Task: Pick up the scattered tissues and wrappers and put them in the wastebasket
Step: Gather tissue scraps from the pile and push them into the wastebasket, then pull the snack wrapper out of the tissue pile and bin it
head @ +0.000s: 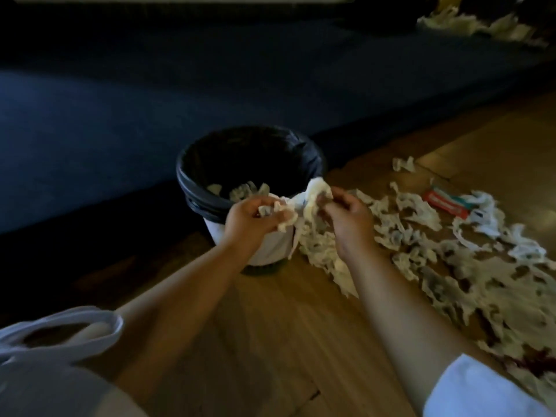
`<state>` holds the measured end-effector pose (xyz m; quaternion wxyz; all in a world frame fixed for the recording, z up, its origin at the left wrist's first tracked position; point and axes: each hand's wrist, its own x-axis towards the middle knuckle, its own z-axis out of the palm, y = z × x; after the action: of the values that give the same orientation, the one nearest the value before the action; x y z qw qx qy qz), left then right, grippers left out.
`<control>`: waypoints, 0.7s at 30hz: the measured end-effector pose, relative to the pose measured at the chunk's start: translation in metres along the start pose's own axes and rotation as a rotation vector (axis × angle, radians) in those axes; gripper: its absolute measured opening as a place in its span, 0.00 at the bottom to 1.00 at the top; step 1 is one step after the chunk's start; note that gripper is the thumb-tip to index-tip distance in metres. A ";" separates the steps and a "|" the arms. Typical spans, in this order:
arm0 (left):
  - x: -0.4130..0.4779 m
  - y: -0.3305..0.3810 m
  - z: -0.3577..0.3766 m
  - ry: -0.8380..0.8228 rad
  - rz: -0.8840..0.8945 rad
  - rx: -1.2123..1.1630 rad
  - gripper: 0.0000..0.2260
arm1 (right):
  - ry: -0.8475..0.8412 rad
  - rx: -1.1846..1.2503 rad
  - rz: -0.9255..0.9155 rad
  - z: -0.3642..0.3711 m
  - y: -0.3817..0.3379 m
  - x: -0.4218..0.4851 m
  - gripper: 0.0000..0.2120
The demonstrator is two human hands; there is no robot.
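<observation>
Both hands, left [252, 218] and right [346, 218], grip a tissue wad [313, 194] in curled fingers over the wastebasket [192, 176] rim; tissues [451, 266] litter the floor [270, 326] rightward.

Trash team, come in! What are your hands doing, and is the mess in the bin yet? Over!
Left hand, right hand both gripping tissue wad at wastebasket rim. Few scraps inside. Tissue pile, red wrapper on floor. Opening unblocked.

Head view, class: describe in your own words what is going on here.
A person is clearing litter. The left hand grips a tissue wad and the right hand pinches another tissue piece, both at the wastebasket rim. A few scraps lie inside. Many shredded tissues and a red wrapper lie on the wooden floor.
</observation>
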<state>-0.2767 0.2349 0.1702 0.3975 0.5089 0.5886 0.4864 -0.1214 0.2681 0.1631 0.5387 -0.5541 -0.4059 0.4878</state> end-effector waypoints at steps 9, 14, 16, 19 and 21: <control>0.077 0.047 -0.052 0.172 -0.189 -0.122 0.11 | -0.186 0.032 0.125 0.088 -0.064 0.053 0.10; 0.081 0.039 -0.053 0.072 -0.236 -0.099 0.18 | -0.164 -0.062 0.094 0.080 -0.053 0.051 0.09; 0.069 0.036 -0.049 0.098 -0.198 -0.066 0.17 | -0.139 -0.060 0.059 0.070 -0.045 0.043 0.07; 0.042 0.034 -0.038 0.141 -0.078 0.007 0.14 | -0.081 -0.027 0.017 0.047 -0.030 0.020 0.06; 0.018 0.031 -0.025 0.075 -0.018 0.026 0.12 | -0.060 -0.034 0.021 0.023 -0.018 -0.004 0.06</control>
<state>-0.2971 0.2482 0.2063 0.3728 0.4903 0.6138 0.4938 -0.1432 0.2702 0.1831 0.5117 -0.5527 -0.4243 0.5027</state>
